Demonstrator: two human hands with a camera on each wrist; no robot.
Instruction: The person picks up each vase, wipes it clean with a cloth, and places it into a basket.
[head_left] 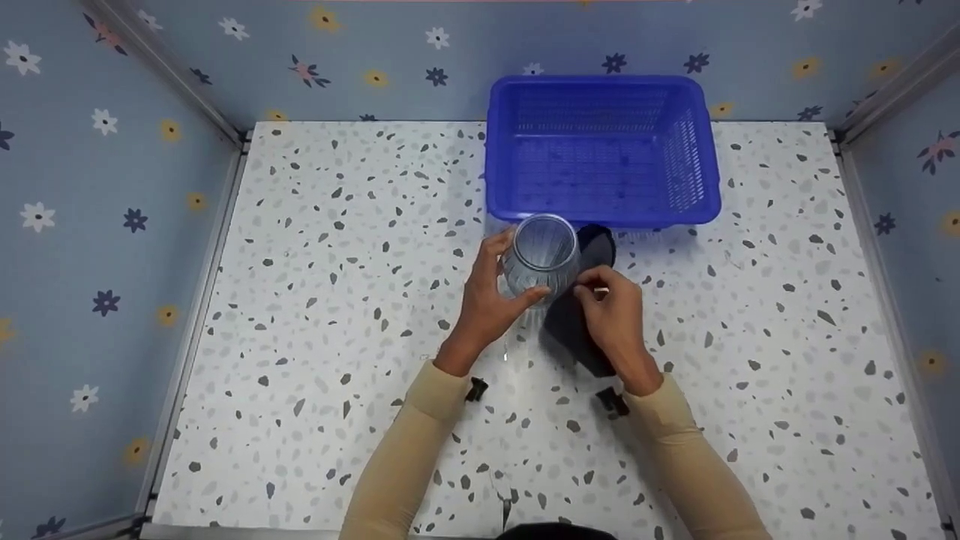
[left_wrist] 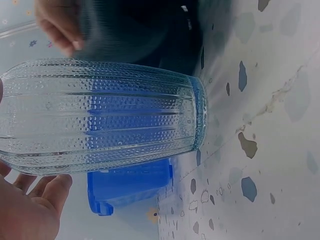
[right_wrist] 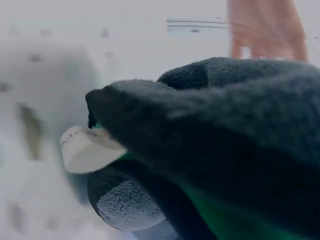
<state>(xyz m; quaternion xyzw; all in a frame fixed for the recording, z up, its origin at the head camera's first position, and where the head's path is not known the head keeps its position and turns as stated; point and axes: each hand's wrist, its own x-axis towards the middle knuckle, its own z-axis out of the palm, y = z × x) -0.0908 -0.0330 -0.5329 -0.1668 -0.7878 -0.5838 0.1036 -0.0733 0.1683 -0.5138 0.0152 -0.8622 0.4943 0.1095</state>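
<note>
My left hand [head_left: 491, 296] grips a clear ribbed glass jar [head_left: 546, 244], fingers along its far left side and thumb across the front. The jar is upright with its round mouth facing up; dotted texture shows in the left wrist view. Just right of it, my right hand [head_left: 615, 307] pinches a dark grey cloth [head_left: 574, 330] between thumb and fingers. The cloth hangs in a long fold beside the jar. In the right wrist view its fuzzy surface [right_wrist: 210, 110] shows green inside and a white tag [right_wrist: 90, 150]. The right fingertips are hidden there.
A blue plastic basket [head_left: 600, 223] with slotted walls stands at the back of the speckled white table [head_left: 337, 300], just behind the jar. Flowered panels [head_left: 105, 247] enclose the table on the left, back and right. Small black pieces [head_left: 477, 388] sit by both cuffs.
</note>
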